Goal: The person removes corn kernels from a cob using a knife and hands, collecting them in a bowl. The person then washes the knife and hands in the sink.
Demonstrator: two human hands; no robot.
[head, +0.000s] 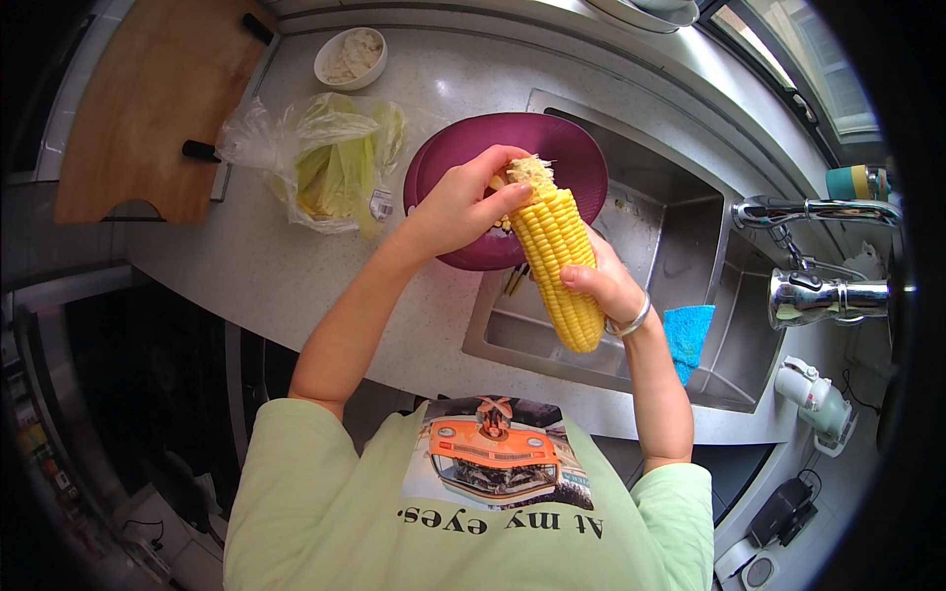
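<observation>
A husked ear of yellow corn is held tilted over the sink edge and a purple plastic basin. My right hand grips it around the lower half, thumb on the kernels. At the upper end, where kernels are gone and pale cob shows, my left hand pinches the ear between thumb and fingers. Some loose kernels lie in the basin, partly hidden behind my left hand. The basin rests across the counter and the sink's left rim.
A plastic bag of corn husks lies left of the basin, below a white bowl of pale food. Wooden cutting board at far left. Stainless steel sink with blue cloth on its divider; chrome faucet to the right.
</observation>
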